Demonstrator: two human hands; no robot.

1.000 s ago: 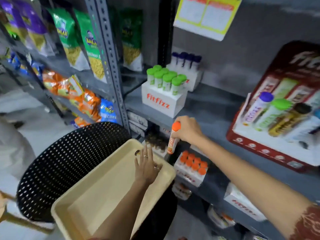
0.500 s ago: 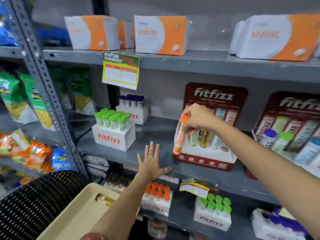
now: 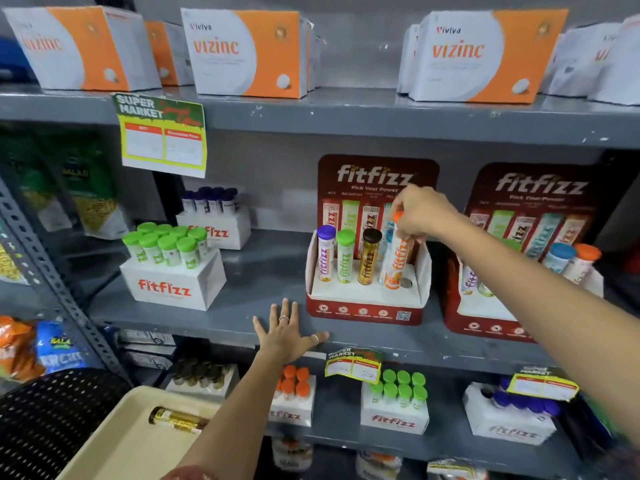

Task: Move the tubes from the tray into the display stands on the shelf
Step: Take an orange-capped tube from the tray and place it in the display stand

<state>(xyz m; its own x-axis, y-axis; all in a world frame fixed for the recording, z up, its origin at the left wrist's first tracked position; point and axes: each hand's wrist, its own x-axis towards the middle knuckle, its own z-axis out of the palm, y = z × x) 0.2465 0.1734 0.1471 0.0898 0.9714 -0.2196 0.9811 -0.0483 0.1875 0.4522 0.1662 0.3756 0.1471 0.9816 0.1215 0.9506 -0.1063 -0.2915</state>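
Observation:
My right hand [image 3: 420, 212] grips the cap end of an orange-capped tube [image 3: 397, 263], whose foot rests tilted in the red display stand [image 3: 363, 311] on the middle shelf. That stand also holds purple-capped [image 3: 325, 256], green-capped [image 3: 345, 258] and gold [image 3: 370, 259] tubes, plus a light blue one partly hidden behind the orange tube. My left hand [image 3: 285, 332] lies flat, fingers spread, on the shelf's front edge. A gold tube [image 3: 176, 420] lies in the beige tray [image 3: 114, 448] at the bottom left. A second red stand [image 3: 485, 327] stands to the right, partly behind my arm.
White boxes of green-capped tubes [image 3: 166, 268] and dark-capped tubes [image 3: 214, 216] sit on the left of the shelf [image 3: 263, 268]. Orange-and-white cartons [image 3: 249, 53] line the shelf above. More tube boxes [image 3: 394, 403] fill the shelf below. A black perforated surface [image 3: 45, 420] carries the tray.
My right hand carried the orange-capped tube up from beside the tray and across to the red stand, setting its foot into it. My left hand left the tray and spread on the shelf edge.

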